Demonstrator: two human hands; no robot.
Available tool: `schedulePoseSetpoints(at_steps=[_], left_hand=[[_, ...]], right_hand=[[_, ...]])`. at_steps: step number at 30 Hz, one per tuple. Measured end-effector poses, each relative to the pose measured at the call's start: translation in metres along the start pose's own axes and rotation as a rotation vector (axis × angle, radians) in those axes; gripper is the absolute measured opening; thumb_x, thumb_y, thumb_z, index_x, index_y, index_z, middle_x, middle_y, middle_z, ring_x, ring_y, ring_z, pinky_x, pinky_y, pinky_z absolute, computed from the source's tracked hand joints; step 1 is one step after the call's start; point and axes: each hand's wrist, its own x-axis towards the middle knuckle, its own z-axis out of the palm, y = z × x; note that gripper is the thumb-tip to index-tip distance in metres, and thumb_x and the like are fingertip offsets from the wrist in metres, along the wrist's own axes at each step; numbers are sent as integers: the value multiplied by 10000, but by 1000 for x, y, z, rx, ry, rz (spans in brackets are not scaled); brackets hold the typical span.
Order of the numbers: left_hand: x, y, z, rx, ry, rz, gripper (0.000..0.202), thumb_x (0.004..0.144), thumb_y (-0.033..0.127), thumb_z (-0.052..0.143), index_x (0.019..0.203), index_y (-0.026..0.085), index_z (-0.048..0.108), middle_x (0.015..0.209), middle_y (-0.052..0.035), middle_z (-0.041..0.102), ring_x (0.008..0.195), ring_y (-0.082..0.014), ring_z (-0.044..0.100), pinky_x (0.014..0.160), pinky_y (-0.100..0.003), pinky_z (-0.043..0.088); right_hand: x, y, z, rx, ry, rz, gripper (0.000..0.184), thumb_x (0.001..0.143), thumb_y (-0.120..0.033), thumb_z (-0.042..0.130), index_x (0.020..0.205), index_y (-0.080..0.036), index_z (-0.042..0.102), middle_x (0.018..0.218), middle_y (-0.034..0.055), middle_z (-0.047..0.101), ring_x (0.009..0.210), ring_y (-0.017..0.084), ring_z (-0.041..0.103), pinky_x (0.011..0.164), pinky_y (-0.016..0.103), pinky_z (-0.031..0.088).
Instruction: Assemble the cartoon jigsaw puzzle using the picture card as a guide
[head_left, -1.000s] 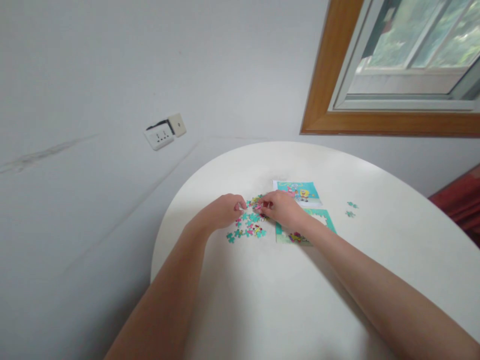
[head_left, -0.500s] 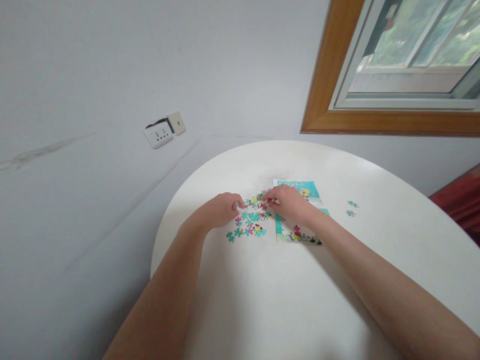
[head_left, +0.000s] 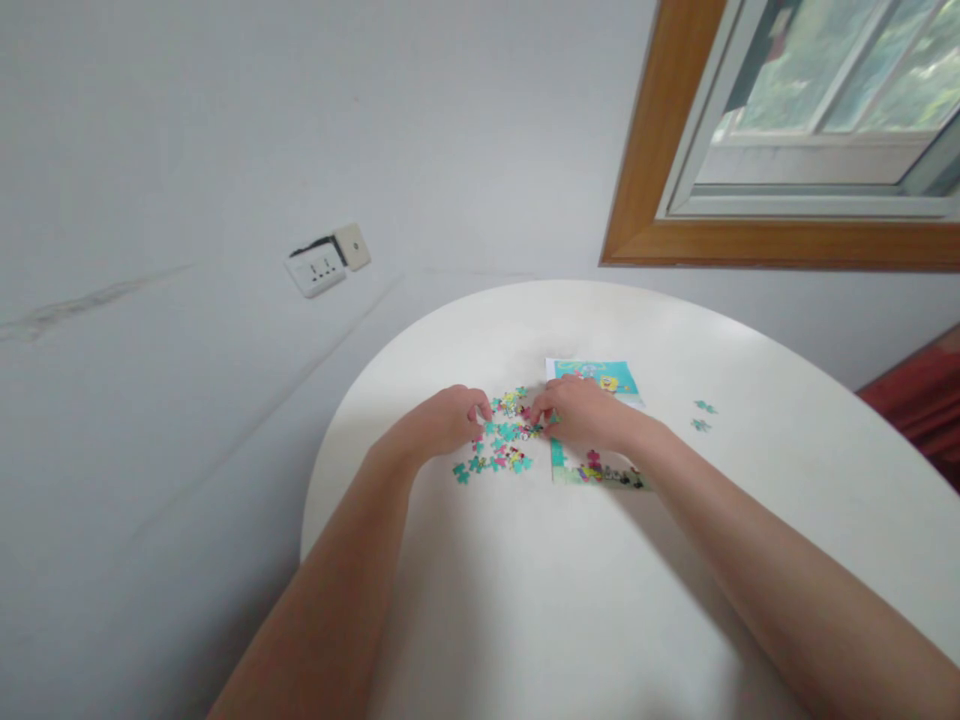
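A heap of small teal, pink and yellow jigsaw pieces (head_left: 501,444) lies on a round white table (head_left: 570,600). My left hand (head_left: 448,418) rests at the heap's left side with its fingers curled, fingertips among the pieces. My right hand (head_left: 579,410) sits at the heap's right side, fingers bent down onto the pieces. What either hand pinches is too small to make out. Under my right wrist lies a partly built puzzle (head_left: 600,470) with a teal border. Beyond it lies a picture card (head_left: 611,378) with a cartoon print.
Two loose teal pieces (head_left: 703,415) lie apart to the right. A wall socket (head_left: 319,268) sits on the grey wall behind the table. A wood-framed window (head_left: 795,140) is at the upper right, and something red (head_left: 922,395) shows at the right edge.
My right hand has drawn back a little toward the heap and lowered its fingers onto the pieces. My left hand has barely moved.
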Motion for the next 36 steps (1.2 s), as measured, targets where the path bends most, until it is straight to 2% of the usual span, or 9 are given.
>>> schedulePoseSetpoints(at_steps=[3,7,11,17,20,24,27,32,36], left_hand=[[0,0,1,12,24,8,276,685,82,508,891,179,663,758,-7,621,651,-116,569,584,-202,401],[0,-2,3,33,50,31,302,683,76,474,892,182,665,778,-19,624,658,-126,569,595,-219,407],[1,-3,4,39,76,33,305,695,76,453,888,183,662,779,-24,614,665,-131,566,609,-226,416],[0,4,2,-10,177,161,242,765,127,467,905,183,655,855,-40,567,712,-137,549,682,-244,442],[0,12,0,-13,154,243,276,764,103,475,920,188,686,830,-39,562,752,-142,544,724,-241,442],[-1,19,0,-36,45,323,263,778,139,543,957,210,724,836,-43,597,799,-146,563,755,-232,433],[-1,20,1,-42,17,327,252,771,158,571,961,214,726,861,-45,614,812,-150,571,763,-232,435],[2,14,1,-21,106,246,284,725,93,524,920,196,703,834,-32,587,760,-143,548,764,-244,450],[4,6,3,-42,128,177,256,760,147,489,936,191,670,837,-28,554,682,-131,525,700,-254,461]], right_hand=[[0,0,0,26,1,-8,221,726,-205,640,905,-305,724,948,26,691,943,224,591,814,337,416],[0,1,0,12,25,-12,260,720,-201,646,947,-302,724,942,37,693,954,235,586,811,341,412],[1,2,1,23,28,-27,198,723,-189,644,869,-282,740,918,46,688,935,227,591,834,347,402],[0,-1,0,83,30,-16,159,704,-198,663,842,-249,723,911,43,685,926,207,590,807,304,409],[0,-2,-1,136,10,-34,127,711,-191,656,813,-223,724,894,38,699,886,174,606,805,267,413],[2,-1,1,152,-16,-49,137,718,-181,645,813,-220,734,869,29,718,868,167,623,785,248,417],[5,2,4,157,-12,-57,159,729,-179,629,832,-222,741,869,27,725,862,164,631,772,239,419],[5,9,4,185,22,-51,195,764,-176,587,852,-233,751,894,25,731,848,163,636,742,236,423],[4,8,2,244,-75,-112,216,782,-160,567,871,-227,752,858,16,735,786,145,637,715,220,429]])
